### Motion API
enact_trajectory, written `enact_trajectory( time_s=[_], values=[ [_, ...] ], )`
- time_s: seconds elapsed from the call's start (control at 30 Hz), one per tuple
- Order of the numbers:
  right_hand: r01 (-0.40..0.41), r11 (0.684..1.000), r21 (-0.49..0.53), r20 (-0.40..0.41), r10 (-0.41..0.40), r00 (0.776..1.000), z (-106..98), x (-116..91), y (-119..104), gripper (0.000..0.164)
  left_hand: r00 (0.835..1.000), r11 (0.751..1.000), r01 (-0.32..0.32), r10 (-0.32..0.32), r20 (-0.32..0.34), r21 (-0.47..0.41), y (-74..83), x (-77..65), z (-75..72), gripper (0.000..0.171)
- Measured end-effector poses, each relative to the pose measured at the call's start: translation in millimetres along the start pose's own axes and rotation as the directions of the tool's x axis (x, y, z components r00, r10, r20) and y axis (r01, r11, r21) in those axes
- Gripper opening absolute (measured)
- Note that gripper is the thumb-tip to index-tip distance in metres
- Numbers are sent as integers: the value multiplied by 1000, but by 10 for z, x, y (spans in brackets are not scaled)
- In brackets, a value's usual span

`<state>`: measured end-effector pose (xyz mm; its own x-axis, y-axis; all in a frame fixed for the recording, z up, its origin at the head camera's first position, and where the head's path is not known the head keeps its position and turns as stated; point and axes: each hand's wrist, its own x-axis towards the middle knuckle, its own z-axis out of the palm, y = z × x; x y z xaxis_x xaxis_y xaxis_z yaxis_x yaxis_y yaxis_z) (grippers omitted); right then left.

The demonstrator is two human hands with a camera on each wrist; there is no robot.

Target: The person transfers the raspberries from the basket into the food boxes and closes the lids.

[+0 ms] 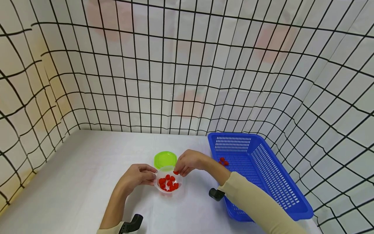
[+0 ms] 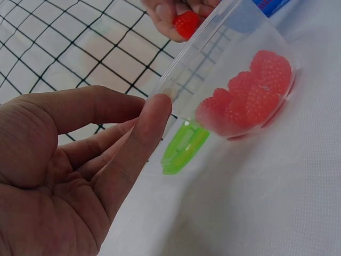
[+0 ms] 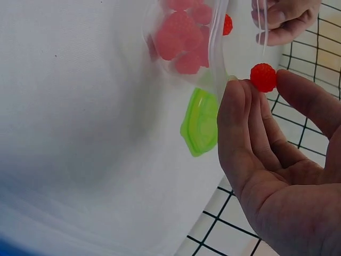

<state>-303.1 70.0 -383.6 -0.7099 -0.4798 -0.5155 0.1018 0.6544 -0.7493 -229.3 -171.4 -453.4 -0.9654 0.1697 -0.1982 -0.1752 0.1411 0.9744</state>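
A clear plastic bowl (image 1: 174,189) stands on the white table with several red raspberries (image 1: 169,183) inside. My left hand (image 1: 139,175) pinches the bowl's rim at its left side, thumb and forefinger on the edge in the left wrist view. At the opposite rim, my right hand (image 1: 188,162) holds one raspberry (image 3: 263,78) between thumb and fingertips, just above the bowl's opening. A bright green lid (image 1: 165,160) lies on the table right behind the bowl.
To the right stands a blue slotted basket (image 1: 263,182) with a few raspberries (image 1: 223,161) near its left wall, partly behind my right arm. Black wire mesh (image 1: 175,78) encloses the table at the back and both sides.
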Motion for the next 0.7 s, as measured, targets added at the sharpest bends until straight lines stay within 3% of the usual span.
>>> enact_trajectory(
  time_s=[0.7],
  values=[
    [-26,999,48,-18,27,999,-10,14,64,17,1000,1000,3,-3,-7,8,-4,0,10,27]
  ],
)
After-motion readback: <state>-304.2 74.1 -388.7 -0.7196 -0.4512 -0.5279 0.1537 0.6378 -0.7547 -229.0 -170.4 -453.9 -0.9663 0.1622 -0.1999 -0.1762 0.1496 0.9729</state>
